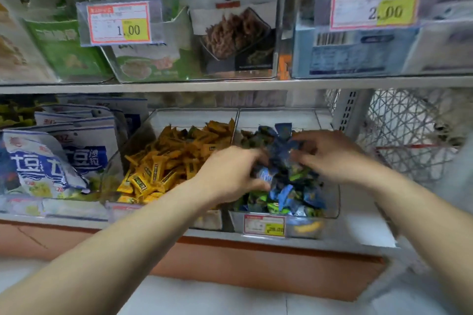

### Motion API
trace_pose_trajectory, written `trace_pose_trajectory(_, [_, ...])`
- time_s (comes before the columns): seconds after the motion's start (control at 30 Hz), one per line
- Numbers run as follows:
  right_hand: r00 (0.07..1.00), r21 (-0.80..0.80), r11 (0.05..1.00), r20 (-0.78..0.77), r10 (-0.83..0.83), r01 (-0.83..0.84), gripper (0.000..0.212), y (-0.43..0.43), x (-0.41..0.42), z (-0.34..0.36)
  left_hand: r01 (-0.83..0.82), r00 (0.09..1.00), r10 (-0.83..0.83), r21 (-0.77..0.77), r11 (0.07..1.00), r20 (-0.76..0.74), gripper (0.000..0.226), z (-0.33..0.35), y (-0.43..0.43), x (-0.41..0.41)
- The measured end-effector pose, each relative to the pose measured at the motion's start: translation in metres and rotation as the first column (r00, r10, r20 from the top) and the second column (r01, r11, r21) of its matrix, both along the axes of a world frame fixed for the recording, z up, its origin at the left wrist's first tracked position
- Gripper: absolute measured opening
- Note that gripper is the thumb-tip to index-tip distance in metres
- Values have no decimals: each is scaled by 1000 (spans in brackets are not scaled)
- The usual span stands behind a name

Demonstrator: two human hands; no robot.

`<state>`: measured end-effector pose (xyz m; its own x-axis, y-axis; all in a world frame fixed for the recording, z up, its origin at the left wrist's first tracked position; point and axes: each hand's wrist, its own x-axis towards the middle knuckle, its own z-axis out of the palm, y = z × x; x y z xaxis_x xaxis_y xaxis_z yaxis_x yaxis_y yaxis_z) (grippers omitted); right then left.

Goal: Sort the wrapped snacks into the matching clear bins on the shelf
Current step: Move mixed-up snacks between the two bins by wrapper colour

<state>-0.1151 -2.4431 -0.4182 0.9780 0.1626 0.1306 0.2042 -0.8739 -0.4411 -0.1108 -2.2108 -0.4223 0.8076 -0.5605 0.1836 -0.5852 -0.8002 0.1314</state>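
Both hands work in the right bin, among the blue-green snacks. The left hand curls round a few. The right hand touches the heap, though blur hides any grip. The snacks look light, crinkly and slippery, so they are best pinched by their twisted ends.

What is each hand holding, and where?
Left hand grips blue snacks in the right bin, fingers curled round them. Right hand touches the pile's top; blur hides any pinch.

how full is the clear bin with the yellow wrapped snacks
Fairly full: yellow wrapped snacks are heaped across the clear bin, covering its floor; only the rear wall shows bare above them.
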Motion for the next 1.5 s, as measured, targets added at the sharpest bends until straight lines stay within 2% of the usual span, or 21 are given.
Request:
trace_pose_trajectory(0.07, [989, -212, 967, -73, 132, -144, 34, -4, -1, -1, 27, 998, -35, 173, 985, 45, 52, -2, -2, 1])
trace_pose_trajectory(0.1, [983, -237, 955, -81, 166, -181, 37, -7, -3, 0, 35, 998, -43, 206, 978, 34, 54, -1, -1, 3])
trace_pose_trajectory(0.2, [990, -167, 977, 11, 139, -136, 41, -23, -6, 4, 32, 999, -36, 158, 987, 21, 49, 5, -1, 9])
trace_pose_trajectory(0.27, [989, -159, 981, 73, 127, -114, 38, -28, -7, -1, 32, 999, -32, 45, 998, 14, 33, 8, -8, 17])
trace_pose_trajectory(0.33, [981, -201, 970, 104, 163, -140, 35, -24, -7, -8, 36, 998, -39, -50, 998, -56, 21, 9, -24, 28])
trace_pose_trajectory(0.37, [974, -222, 960, 110, 196, -168, 35, -20, -7, -12, 39, 994, -43, -41, 998, -104, 18, 8, -32, 34])
trace_pose_trajectory(0.47, [952, -290, 921, 80, 295, -261, 35, -11, -9, -20, 42, 982, -2, 209, 977, -188, 16, 1, -51, 56])
trace_pose_trajectory(0.53, [953, -387, 880, 5, 301, -276, 37, -10, -9, -25, 45, 980, 16, 303, 952, -198, 20, -4, -53, 65])
trace_pose_trajectory(0.67, [960, -462, 844, -64, 273, -271, 39, -16, -7, -25, 40, 983, 32, 380, 924, -182, 19, -14, -51, 74])
trace_pose_trajectory(0.87, [955, -427, 857, -56, 292, -288, 37, -19, -5, -25, 82, 958, 18, 332, 940, -287, 20, -22, -52, 78])
trace_pose_trajectory(0.97, [953, -389, 872, -58, 297, -296, 33, -18, -5, -25, 47, 943, 7, 156, 987, -333, 17, -12, -50, 78])
trace_pose_trajectory(1.07, [957, -241, 929, -2, 290, -282, 28, -18, -2, -22, -59, 949, -6, -197, 979, -316, 16, 4, -43, 71])
trace_pose_trajectory(1.17, [987, 74, 989, 99, 123, -130, 41, -18, 1, -16, -116, 930, -64, -453, 884, -362, 15, 12, -41, 53])
trace_pose_trajectory(1.23, [992, 237, 966, 102, 76, -98, 49, -15, 3, -14, -150, 911, -111, -569, 809, -397, 18, 13, -46, 42])
trace_pose_trajectory(1.3, [995, 367, 926, 71, 73, -95, 49, -10, 3, -13, -209, 881, -176, -695, 688, -439, 20, 12, -54, 36])
trace_pose_trajectory(1.4, [993, 424, 904, 121, 8, -59, 40, -10, 3, -6, -306, 812, -285, -788, 534, -508, 18, 11, -62, 34])
trace_pose_trajectory(1.47, [990, 446, 895, 136, -47, -19, 37, -22, 5, 0, -323, 815, -261, -779, 537, -518, 14, 10, -63, 41])
trace_pose_trajectory(1.5, [988, 449, 893, 137, -73, 3, 35, -30, 7, 2, -306, 849, -184, -745, 592, -495, 12, 7, -63, 47])
